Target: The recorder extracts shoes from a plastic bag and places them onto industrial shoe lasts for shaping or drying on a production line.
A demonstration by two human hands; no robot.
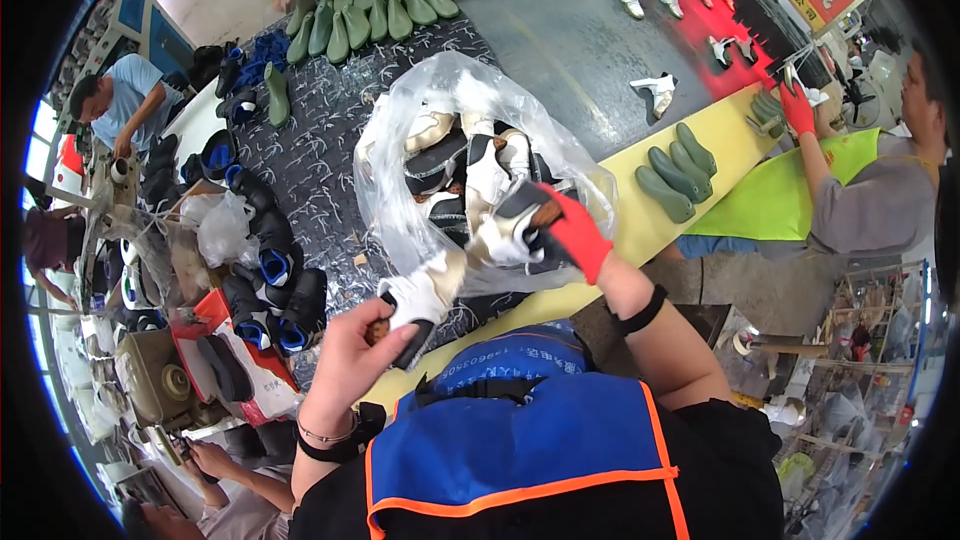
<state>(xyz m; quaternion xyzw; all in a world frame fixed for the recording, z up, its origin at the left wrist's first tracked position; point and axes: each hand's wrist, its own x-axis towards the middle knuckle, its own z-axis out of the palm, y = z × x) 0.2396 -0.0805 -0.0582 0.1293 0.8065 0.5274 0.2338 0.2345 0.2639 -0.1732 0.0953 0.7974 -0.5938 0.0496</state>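
My bare left hand (348, 352) is closed on the dark end of a white and beige shoe upper (425, 292), held low in front of the bag. In a red glove, my right hand (582, 238) grips a second shoe upper (508, 236), white and gold with a dark collar and brown lining, over the bag's near right side. Both are unlasted uppers without soles. A large clear plastic bag (385, 175) sits open on the dark patterned table, and several similar white, gold and black uppers (480, 155) are heaped inside it.
Green shoe lasts (665, 190) lie on the yellow ledge (625, 225) to the right; more lasts (350, 25) stand at the far end. Black and blue shoes (270, 285) line the left. A dark conveyor (550, 50) carries several uppers. Co-workers stand right, left and far.
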